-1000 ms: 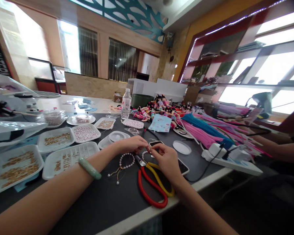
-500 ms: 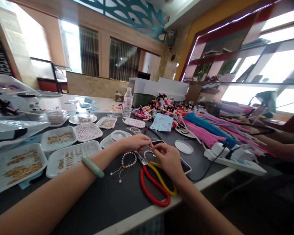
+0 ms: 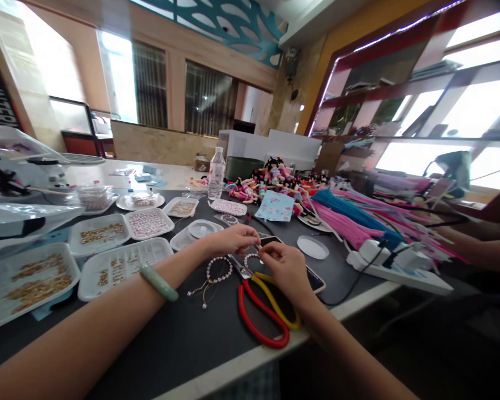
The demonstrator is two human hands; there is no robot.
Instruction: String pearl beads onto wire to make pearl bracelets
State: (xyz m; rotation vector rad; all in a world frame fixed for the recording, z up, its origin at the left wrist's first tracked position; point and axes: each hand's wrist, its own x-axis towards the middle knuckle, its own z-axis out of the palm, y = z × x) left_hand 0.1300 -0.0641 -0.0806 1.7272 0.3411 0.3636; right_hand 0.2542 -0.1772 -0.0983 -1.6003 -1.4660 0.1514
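Observation:
My left hand (image 3: 238, 239) and my right hand (image 3: 284, 268) meet over the dark table, each with its fingers pinched together. Between them hangs a pearl bead bracelet (image 3: 249, 259), partly hidden behind the right fingers; what exactly the fingertips grip is too small to make out. A second pearl bracelet (image 3: 219, 270) with dangling cord ends lies flat, left of the scissors. The scissors (image 3: 263, 321), with one red and one yellow handle, rest under my hands. Partly covered by my right hand is a phone (image 3: 315, 282). A green bangle sits on my left wrist.
On the left stand white trays of gold-coloured parts (image 3: 41, 273) and a tray of pale beads (image 3: 149, 223). A water bottle (image 3: 216, 173), small dolls (image 3: 275, 172), pink and blue fuzzy stems (image 3: 356, 222) and a power strip (image 3: 404, 272) lie beyond. Another person's arm is at right.
My two hands stay close together, and the fingertips shift only slightly. The left fingers have lifted a little. The scissors and the loose bracelet lie as before.

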